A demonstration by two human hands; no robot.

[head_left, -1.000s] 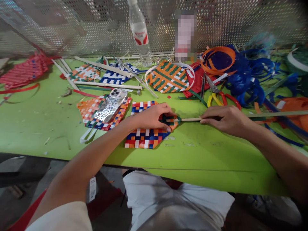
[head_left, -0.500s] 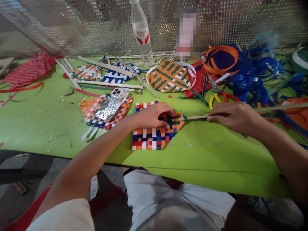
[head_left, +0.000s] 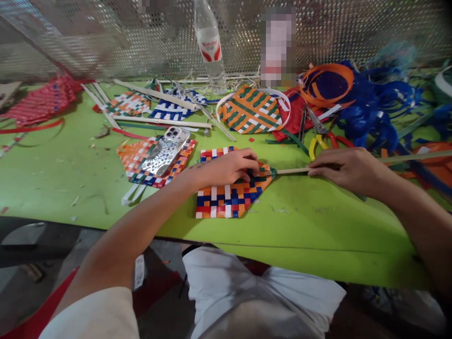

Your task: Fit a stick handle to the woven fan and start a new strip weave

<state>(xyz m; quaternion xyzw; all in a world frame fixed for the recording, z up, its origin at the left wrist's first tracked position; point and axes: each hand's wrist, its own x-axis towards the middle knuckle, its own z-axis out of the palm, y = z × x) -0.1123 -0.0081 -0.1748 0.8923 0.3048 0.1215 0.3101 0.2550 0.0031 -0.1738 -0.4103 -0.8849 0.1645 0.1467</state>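
Note:
A multicoloured woven mat (head_left: 228, 197) lies on the green table (head_left: 300, 221) near its front edge. My left hand (head_left: 229, 165) presses down on the mat's right corner, fingers curled onto the weave. My right hand (head_left: 344, 167) pinches a long thin wooden stick (head_left: 291, 171) that lies flat and runs left into the mat's corner. The stick's far end continues past my right hand toward the right edge.
A phone (head_left: 163, 150) rests on another woven mat (head_left: 136, 162) to the left. More woven pieces (head_left: 252, 110), loose sticks (head_left: 158, 96), scissors (head_left: 319, 134), blue and orange strips (head_left: 356, 101) and a water bottle (head_left: 211, 47) crowd the back, before a perforated metal wall.
The view shifted slightly. The stick and my right hand slid a little, and my left fingers moved over the mat's corner where the stick enters.

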